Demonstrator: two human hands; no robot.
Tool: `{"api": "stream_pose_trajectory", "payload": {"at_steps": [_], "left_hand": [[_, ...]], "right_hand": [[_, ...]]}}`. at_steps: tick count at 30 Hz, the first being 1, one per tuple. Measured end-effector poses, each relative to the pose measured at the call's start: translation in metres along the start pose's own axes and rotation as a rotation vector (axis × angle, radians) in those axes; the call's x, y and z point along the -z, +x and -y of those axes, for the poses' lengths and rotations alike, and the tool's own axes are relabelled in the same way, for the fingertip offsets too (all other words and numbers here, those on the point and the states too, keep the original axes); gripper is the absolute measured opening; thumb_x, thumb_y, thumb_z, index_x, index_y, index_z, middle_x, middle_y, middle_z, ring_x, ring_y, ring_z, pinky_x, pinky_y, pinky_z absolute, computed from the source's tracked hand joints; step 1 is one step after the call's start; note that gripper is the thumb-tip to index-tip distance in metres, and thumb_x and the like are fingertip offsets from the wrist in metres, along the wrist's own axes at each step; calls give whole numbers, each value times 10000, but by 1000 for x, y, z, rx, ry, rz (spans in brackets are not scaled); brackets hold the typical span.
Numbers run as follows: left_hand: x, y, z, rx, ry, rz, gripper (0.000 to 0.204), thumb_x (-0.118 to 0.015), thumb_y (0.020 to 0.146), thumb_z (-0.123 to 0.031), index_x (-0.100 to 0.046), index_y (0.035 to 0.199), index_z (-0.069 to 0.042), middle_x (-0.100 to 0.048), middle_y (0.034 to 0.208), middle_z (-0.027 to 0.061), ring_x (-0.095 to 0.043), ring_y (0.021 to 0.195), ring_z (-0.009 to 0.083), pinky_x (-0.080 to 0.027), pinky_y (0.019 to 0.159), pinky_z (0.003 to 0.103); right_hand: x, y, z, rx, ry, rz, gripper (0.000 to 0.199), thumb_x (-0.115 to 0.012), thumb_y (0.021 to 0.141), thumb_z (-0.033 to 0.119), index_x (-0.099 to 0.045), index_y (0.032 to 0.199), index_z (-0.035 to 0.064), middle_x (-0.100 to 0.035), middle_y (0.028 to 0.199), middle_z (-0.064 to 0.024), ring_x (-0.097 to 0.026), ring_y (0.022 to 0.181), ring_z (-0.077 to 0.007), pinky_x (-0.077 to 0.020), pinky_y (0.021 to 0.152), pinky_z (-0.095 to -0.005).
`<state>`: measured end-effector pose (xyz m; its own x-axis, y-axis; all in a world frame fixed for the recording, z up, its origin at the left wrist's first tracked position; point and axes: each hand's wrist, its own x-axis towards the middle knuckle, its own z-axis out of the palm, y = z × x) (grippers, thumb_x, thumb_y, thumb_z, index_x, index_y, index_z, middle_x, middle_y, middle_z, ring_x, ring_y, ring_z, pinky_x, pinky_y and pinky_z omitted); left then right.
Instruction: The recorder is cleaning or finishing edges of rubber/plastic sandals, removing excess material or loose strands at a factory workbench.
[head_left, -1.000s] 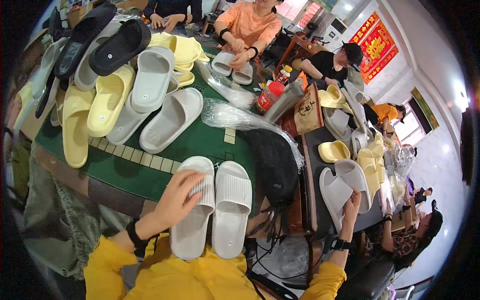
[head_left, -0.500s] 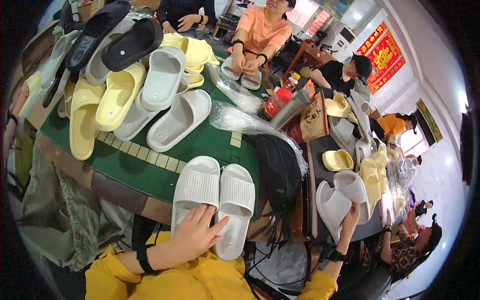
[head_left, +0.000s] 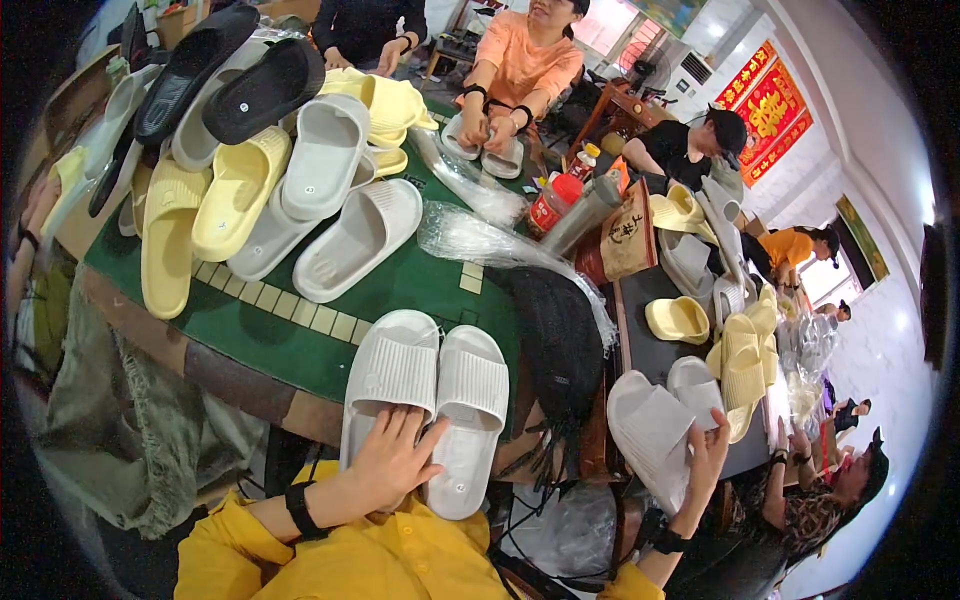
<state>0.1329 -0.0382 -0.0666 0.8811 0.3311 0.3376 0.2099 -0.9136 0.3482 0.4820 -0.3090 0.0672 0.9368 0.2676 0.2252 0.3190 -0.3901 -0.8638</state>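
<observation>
A pair of light grey slide sandals, the left slide (head_left: 392, 350) and the right slide (head_left: 470, 395), lies side by side at the near table edge with the heels toward me. My left hand (head_left: 392, 455) rests on this pair, fingers stretched to the left slide's strap edge and thumb out over the other's footbed. At the right, my right hand (head_left: 708, 460) is closed on a grey ribbed slide (head_left: 650, 430), which is tilted. Another grey slide (head_left: 692, 380) sits behind it, close to my fingertips.
Yellow, grey and black slides (head_left: 240, 195) are heaped at left on the green tabletop (head_left: 260, 345). Clear plastic bags (head_left: 480, 240), black strands (head_left: 550, 340), a red-lidded jar (head_left: 555, 200) and a box (head_left: 620, 235) occupy the middle. A co-worker (head_left: 525, 60) holds slides opposite.
My right hand has drawn the tilted grey slide left, toward me, away from the yellow ones. My left hand and its pair have barely shifted.
</observation>
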Motion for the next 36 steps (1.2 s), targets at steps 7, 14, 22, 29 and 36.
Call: {"api": "stream_pose_trajectory", "payload": {"at_steps": [7, 14, 22, 29, 36], "left_hand": [[15, -3, 14, -18, 46, -32, 639, -716, 815, -357, -518, 1311, -7, -496, 1224, 238, -483, 1140, 409, -378, 984, 506], [18, -3, 29, 92, 66, 30, 694, -703, 831, -362, -463, 1387, -23, -446, 1279, 269, -445, 1182, 457, -355, 1023, 550], [3, 3, 23, 143, 105, -24, 708, -720, 824, -343, -446, 1373, 11, -460, 1280, 270, -438, 1213, 461, -346, 1044, 538], [9, -6, 25, 117, -20, -89, 714, -692, 846, -303, -409, 1414, 23, -438, 1269, 282, -428, 1192, 475, -344, 1034, 567], [26, -18, 27, 140, -51, -146, 723, -714, 804, -225, -419, 1405, 47, -452, 1203, 262, -444, 1179, 464, -329, 1072, 581]], "right_hand": [[1, 7, -27, 310, -368, 127, 618, -523, 871, -39, -429, 1465, 101, -596, 1296, -184, -606, 972, -243, -453, 881, -306], [-3, -5, -17, 315, -349, 132, 536, -498, 909, -23, -472, 1433, 89, -569, 1356, -214, -620, 1109, -275, -448, 940, -344], [-14, -15, -6, 188, -417, 90, 333, -500, 918, 18, -595, 1235, -19, -669, 1102, -225, -636, 1029, -315, -460, 900, -357], [-13, -16, -22, 216, -346, -48, 334, -502, 928, -6, -577, 1249, -54, -672, 1090, -166, -624, 982, -202, -472, 874, -323], [-47, -60, 36, 544, -647, 53, 404, -511, 837, -49, -632, 1216, 18, -624, 1192, -208, -499, 1185, -403, -367, 1043, -450]]}}
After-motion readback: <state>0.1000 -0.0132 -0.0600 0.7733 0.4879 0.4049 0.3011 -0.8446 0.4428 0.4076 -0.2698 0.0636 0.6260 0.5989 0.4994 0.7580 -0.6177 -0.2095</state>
